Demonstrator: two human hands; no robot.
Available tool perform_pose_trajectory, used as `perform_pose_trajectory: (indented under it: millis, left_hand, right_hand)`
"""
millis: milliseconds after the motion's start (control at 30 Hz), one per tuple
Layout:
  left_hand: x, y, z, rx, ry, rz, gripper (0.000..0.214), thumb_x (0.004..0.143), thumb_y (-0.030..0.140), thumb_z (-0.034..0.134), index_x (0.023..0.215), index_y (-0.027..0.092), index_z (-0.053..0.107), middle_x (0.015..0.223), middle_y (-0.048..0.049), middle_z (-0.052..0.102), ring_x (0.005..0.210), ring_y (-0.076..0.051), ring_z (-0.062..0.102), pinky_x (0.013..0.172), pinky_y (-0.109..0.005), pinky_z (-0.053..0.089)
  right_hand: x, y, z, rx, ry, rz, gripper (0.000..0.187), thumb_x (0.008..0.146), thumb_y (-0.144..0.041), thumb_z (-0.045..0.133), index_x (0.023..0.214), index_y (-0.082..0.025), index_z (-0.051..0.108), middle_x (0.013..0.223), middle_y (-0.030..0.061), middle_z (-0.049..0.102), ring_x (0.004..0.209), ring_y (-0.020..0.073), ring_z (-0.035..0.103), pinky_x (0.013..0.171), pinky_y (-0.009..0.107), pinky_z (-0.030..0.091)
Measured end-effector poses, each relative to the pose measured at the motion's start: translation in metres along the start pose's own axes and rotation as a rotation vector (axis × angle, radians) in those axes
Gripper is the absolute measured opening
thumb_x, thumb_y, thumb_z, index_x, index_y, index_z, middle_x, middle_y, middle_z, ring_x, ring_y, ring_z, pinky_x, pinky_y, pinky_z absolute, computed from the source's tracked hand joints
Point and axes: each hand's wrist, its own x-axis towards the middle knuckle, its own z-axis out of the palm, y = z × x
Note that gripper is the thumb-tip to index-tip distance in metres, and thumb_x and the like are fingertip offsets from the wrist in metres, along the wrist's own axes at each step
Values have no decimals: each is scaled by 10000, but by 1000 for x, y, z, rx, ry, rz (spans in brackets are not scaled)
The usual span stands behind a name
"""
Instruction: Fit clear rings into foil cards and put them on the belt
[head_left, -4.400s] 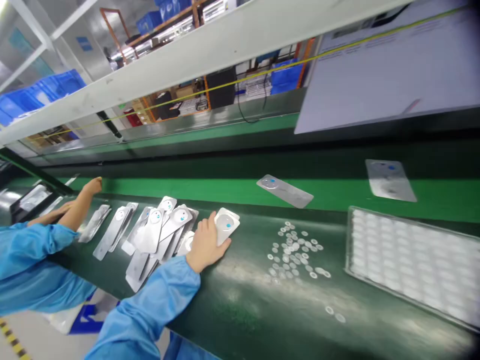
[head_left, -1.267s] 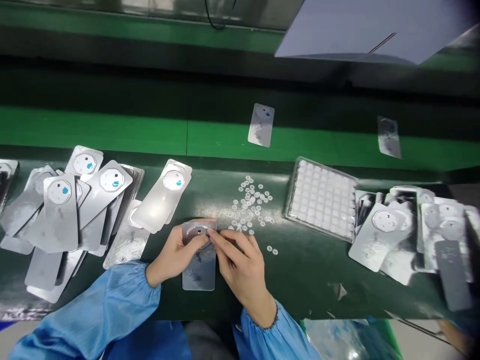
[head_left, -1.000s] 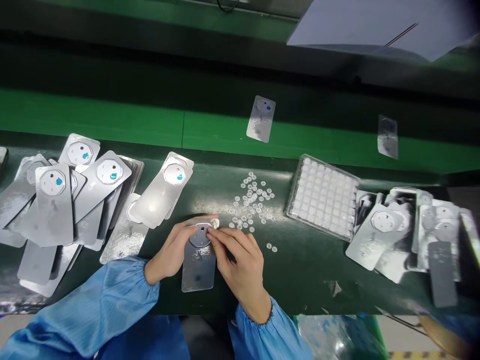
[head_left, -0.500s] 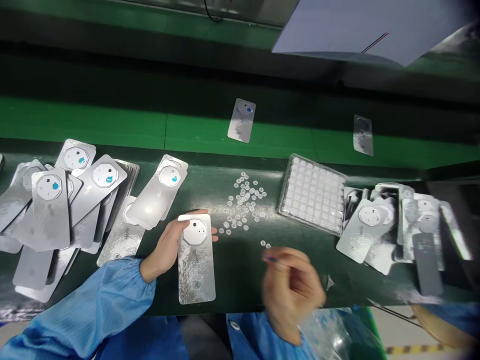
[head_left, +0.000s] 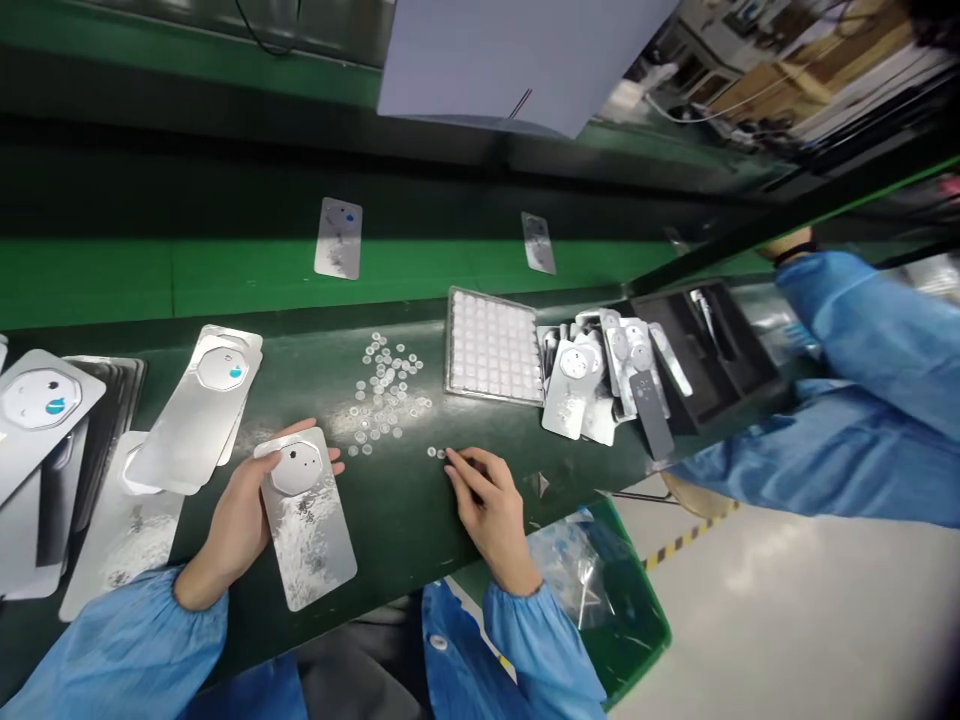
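My left hand point(head_left: 238, 505) is closed on the edge of a silver metal plate point(head_left: 319, 550) with rounded corners. Thumb on top and fingers beneath, it keeps the plate tilted over the bench. A white octagonal label point(head_left: 297, 468) with a few dark holes sits at the plate's upper end. My right hand point(head_left: 491, 505) is at the bench with thumb and fingers drawn together. Its fingertips touch the edge of a small clear disc point(head_left: 441, 453), one of two lying apart from the others. Whether anything is pinched between them is hidden. A scatter of clear discs point(head_left: 386, 375) lies farther back.
Stacked plates with blue marks point(head_left: 52, 400) lie left. A clear tray of white pieces point(head_left: 495, 345) stands back right, beside more plates point(head_left: 574, 385) and a dark divided box point(head_left: 720, 350). Below is a green bin point(head_left: 637, 610). A co-worker's blue sleeve point(head_left: 862, 330) is at right.
The view has swung right, bringing the dark box, the bin and the co-worker's sleeves further into view. My right hand has moved to the two loose discs; the blue bit at its fingertips no longer shows.
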Motion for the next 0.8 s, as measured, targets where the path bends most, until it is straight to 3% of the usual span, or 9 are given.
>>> perform_pose_trajectory:
  millis: [100, 233, 433, 533, 633, 700, 800]
  left_hand:
    - [-1, 0, 2, -12, 12, 21, 753, 787, 486, 758, 1436, 146, 587, 1108, -155, 803, 1138, -416, 720, 941, -507, 590]
    - [-1, -1, 5, -24, 8, 64, 682, 834, 478, 719, 1417, 145, 602, 1131, -156, 798, 1173, -410, 705, 1035, -532, 545]
    - [-2, -3, 4, 71, 31, 139, 753, 870, 470, 747, 1519, 214, 465, 1289, -148, 741, 1227, -382, 685, 1072, -548, 524]
    - [-4, -7, 1, 211, 12, 205, 964, 813, 380, 844, 1597, 300, 289, 1383, -135, 688, 1215, -362, 697, 1052, -544, 540]
    - [-5, -11, -2, 312, -14, 294, 1077, 837, 352, 832, 1633, 367, 107, 1353, -114, 705, 1153, -334, 733, 1044, -547, 546]
    - [-5, -12, -4, 361, -15, 340, 988, 857, 368, 811, 1621, 349, 185, 1327, -119, 716, 1112, -330, 749, 1000, -525, 577]
    - [-5, -10, -3, 462, -43, 349, 570, 865, 423, 785, 1367, 232, 594, 1314, -139, 722, 1036, -322, 762, 886, -446, 626]
  right_hand:
    - [-4, -8, 2, -18, -54, -75, 301, 1060, -224, 531, 1292, -240, 723, 1123, 123, 697, 879, 237, 651, 788, 392, 571]
    - [-26, -5, -14, -67, -173, -166, 497, 1067, -292, 550, 1556, -235, 479, 1241, 157, 673, 989, 281, 650, 825, 433, 553]
    - [-50, -8, -21, -34, -290, -359, 543, 1030, -486, 597, 1481, -187, 554, 1273, 191, 672, 1022, 308, 635, 811, 451, 532]
    - [-67, -7, -23, 91, -334, -462, 404, 1063, -345, 574, 1439, -199, 587, 1161, 147, 726, 1013, 266, 653, 824, 413, 542]
    - [-76, -6, -22, 240, -348, -496, 355, 1080, -160, 468, 1401, -205, 612, 1068, 109, 752, 977, 226, 679, 803, 374, 560]
    - [-76, -7, -22, 340, -338, -467, 332, 1078, -142, 451, 1326, -210, 662, 1034, 102, 759, 958, 222, 695, 783, 370, 574]
    - [-65, -17, -23, 521, -295, -325, 256, 1068, -170, 501, 1123, -223, 746, 965, 95, 771, 902, 225, 721, 748, 374, 598]
